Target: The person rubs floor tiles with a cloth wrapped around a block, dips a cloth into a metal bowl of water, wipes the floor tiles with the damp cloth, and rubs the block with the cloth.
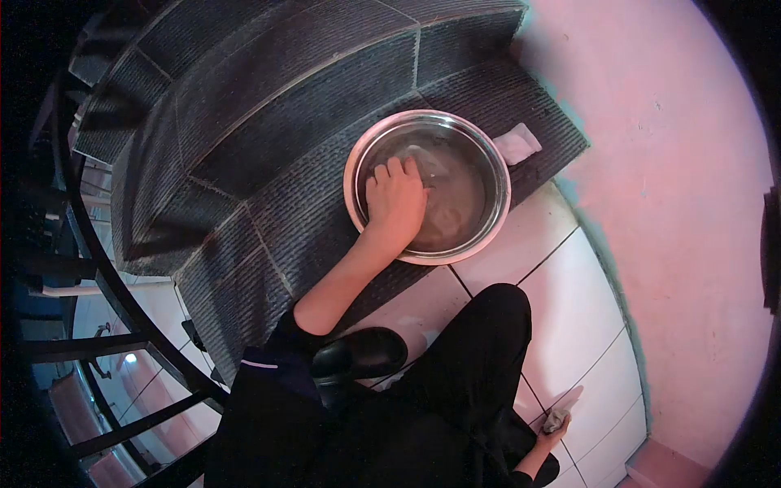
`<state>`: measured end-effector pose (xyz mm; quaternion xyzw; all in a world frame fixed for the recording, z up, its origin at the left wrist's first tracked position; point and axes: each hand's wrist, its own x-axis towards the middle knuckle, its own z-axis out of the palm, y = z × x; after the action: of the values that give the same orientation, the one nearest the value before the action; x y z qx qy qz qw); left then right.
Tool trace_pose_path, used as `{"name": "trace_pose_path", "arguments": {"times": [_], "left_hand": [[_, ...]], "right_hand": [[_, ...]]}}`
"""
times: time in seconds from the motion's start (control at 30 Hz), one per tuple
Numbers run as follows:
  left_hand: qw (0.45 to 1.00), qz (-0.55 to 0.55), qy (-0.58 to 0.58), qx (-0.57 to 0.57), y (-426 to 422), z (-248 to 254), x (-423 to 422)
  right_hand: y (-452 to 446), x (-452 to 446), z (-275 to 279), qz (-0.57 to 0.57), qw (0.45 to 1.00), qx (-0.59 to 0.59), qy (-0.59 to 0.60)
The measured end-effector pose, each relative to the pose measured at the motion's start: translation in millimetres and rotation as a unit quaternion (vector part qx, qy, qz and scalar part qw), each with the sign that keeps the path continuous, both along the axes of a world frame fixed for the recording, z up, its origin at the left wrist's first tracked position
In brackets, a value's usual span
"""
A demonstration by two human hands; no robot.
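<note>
A round metal basin [498, 213] holding murky greyish water [460, 183] sits on the dark lowest step. My left hand [396, 199] reaches over its near left rim, with curled fingers dipping to the water. Pale, blurred shapes show in the water beside those fingers, and the fingertips are hidden, so what they grip cannot be made out. Low on the right, my right hand [555, 433] is closed around a small crumpled greyish cloth [556, 420], just above the white floor tiles. A small white folded piece, perhaps cloth [518, 145], lies against the basin's right side.
Dark ribbed stairs [317, 106] curve up behind the basin. A pink wall [659, 179] borders the right side. Black metal railing [106, 268] runs along the left. My bent knee [496, 317] and a black shoe [370, 351] are close to the step's edge.
</note>
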<state>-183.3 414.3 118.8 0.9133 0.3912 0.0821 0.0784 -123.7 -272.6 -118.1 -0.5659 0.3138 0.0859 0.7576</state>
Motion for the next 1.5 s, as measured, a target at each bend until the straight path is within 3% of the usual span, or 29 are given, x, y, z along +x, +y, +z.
{"name": "trace_pose_path", "arguments": {"times": [0.13,0.33,0.4,0.53,0.63,0.73,0.83,0.9,0.97,1.03,1.1,1.17,1.23,1.3,1.37,1.43,1.5], "left_hand": [[0.999,-0.026,-0.01,-0.041,7,-10,-1],[0.99,0.002,-0.138,0.023,10,-10,0],[0.982,-0.066,-0.178,0.015,11,-5,0],[0.988,-0.077,-0.134,-0.023,7,-3,-1],[0.987,-0.01,-0.156,0.039,8,-6,-1],[0.991,-0.02,-0.128,-0.03,9,-8,-1],[0.971,-0.052,-0.206,-0.11,13,-1,-1],[0.926,-0.064,-0.344,-0.145,19,4,-1],[0.924,-0.067,-0.342,-0.158,22,18,-5],[0.871,-0.041,-0.434,-0.225,21,33,-9],[0.859,-0.045,-0.462,-0.217,24,37,-10],[0.783,-0.045,-0.577,-0.228,26,39,-11],[0.783,-0.052,-0.581,-0.216,25,44,-12],[0.71,-0.08,-0.658,-0.238,17,53,-13],[0.715,-0.087,-0.659,-0.216,17,54,-15],[0.771,-0.108,-0.614,-0.129,22,53,-14],[0.821,-0.108,-0.549,-0.116,30,44,-13]], "right_hand": [[-2,1,0,-0.023,0.999,-0.021,0.022],[-6,1,-2,-0.014,0.999,-0.022,0.032],[0,0,1,-0.016,0.999,-0.01,0.032],[4,-1,4,-0.006,1.0,0.008,0.028],[2,0,3,-0.005,0.999,0.021,0.027],[6,-2,7,-0.002,1.0,0.015,0.017],[5,-1,7,-0.001,0.999,0.021,0.025],[10,-1,10,-0.007,1.0,0.018,0.025],[10,-2,11,-0.014,0.999,0.015,0.026],[7,-2,9,-0.005,1.0,0.011,0.02],[8,-2,8,-0.014,1.0,-0.002,0.022],[9,-2,8,-0.022,0.999,-0.014,0.023],[8,-1,5,-0.028,0.999,0.002,0.024],[5,-1,2,-0.032,0.999,-0.004,0.025],[1,-1,0,-0.035,0.999,-0.01,0.027],[-1,-1,-1,-0.008,0.999,0.021,0.032],[2,0,1,-0.009,0.999,0.003,0.044]]}}
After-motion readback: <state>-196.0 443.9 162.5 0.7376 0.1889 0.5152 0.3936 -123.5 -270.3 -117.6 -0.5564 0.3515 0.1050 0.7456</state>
